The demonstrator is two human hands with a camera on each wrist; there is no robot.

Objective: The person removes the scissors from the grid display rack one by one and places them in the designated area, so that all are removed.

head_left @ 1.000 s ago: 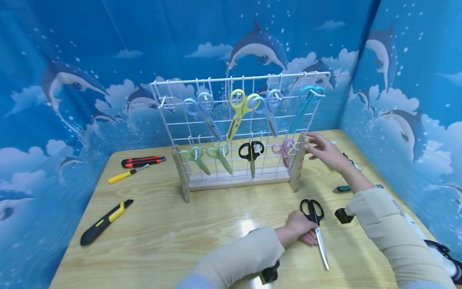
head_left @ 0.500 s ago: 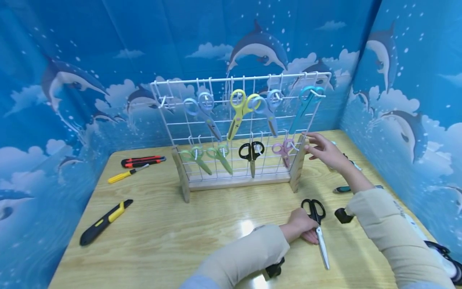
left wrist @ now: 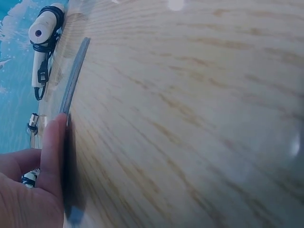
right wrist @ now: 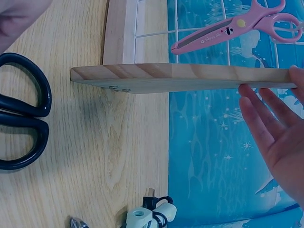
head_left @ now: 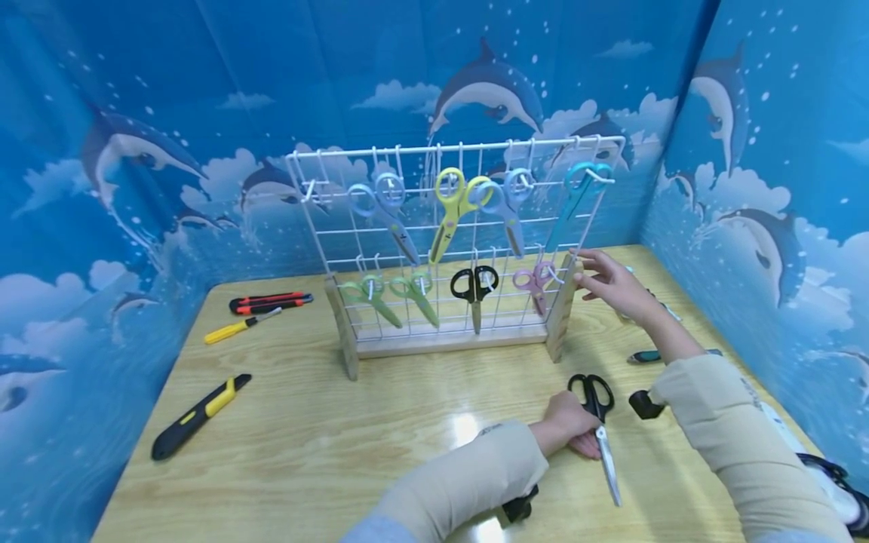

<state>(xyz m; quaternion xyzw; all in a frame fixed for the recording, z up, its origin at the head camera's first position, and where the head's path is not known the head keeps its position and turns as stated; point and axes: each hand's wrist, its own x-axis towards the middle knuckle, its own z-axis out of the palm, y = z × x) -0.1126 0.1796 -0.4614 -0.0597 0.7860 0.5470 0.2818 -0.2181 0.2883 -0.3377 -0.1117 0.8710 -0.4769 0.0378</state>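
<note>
Large black-handled scissors (head_left: 609,464) lie at the front right of the wooden table, handles toward the rack and blades toward me. My left hand (head_left: 569,417) pinches them near the pivot, thumb on top. The left wrist view has the hand (left wrist: 33,190) at lower left beside a steel blade (left wrist: 76,73). With fairly straight fingers, my right hand (head_left: 616,290) touches the wooden end panel (head_left: 560,320) of a white wire rack (head_left: 434,150). In the right wrist view, fingertips meet the panel's outer face, and the black handle loops (right wrist: 42,95) appear at left.
Yellow (head_left: 448,215), blue, teal, green, black and pink scissors hang on the rack's hooks. At left lie a black-and-yellow utility knife (head_left: 197,418), red-and-black cutters (head_left: 268,303) and a yellow screwdriver (head_left: 231,330). A dark green tool (head_left: 645,355) and corded items lie at right.
My left hand and forearm have shifted slightly to the right, and the scissors with them. My right hand stays at the rack's end panel.
</note>
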